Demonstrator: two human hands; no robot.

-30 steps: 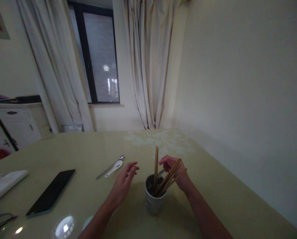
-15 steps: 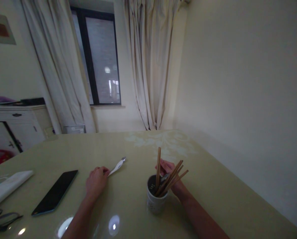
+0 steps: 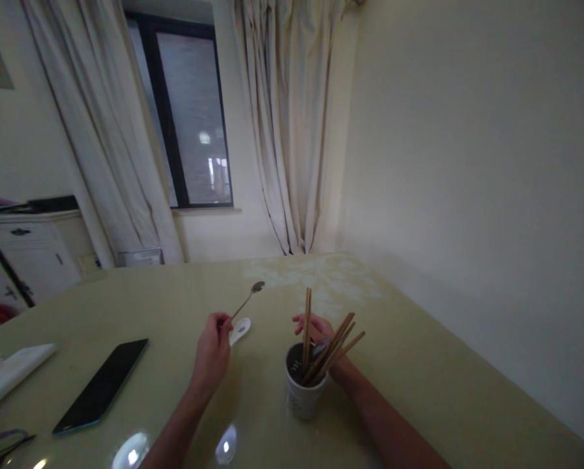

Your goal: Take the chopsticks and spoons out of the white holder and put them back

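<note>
My left hand [image 3: 212,345] is closed round the thin handle of a metal spoon [image 3: 257,286], whose bowl points up and away over the table. Just right of that hand lies a white spoon [image 3: 241,329], its handle end hidden by my fingers. A white cylindrical holder [image 3: 306,402] with a dark inside stands upright at centre right. Several wooden chopsticks [image 3: 338,345] lean out of it, with a greyish utensil [image 3: 320,347] among them. My right hand [image 3: 319,327] is behind the holder, partly covered by the chopsticks; its visible fingers are apart and look free of any object.
On the left of the glossy table [image 3: 175,299] lie a black phone or tablet [image 3: 101,385], a white flat object [image 3: 15,374] and dark-framed glasses [image 3: 1,443]. A wall [image 3: 468,228] runs along the right side. Curtains [image 3: 296,130] and a window hang beyond the far edge.
My left hand has moved right and lifted the metal spoon away from the white spoon, which stays behind. The fingers of my right hand have stretched out behind the holder. The view has shifted slightly.
</note>
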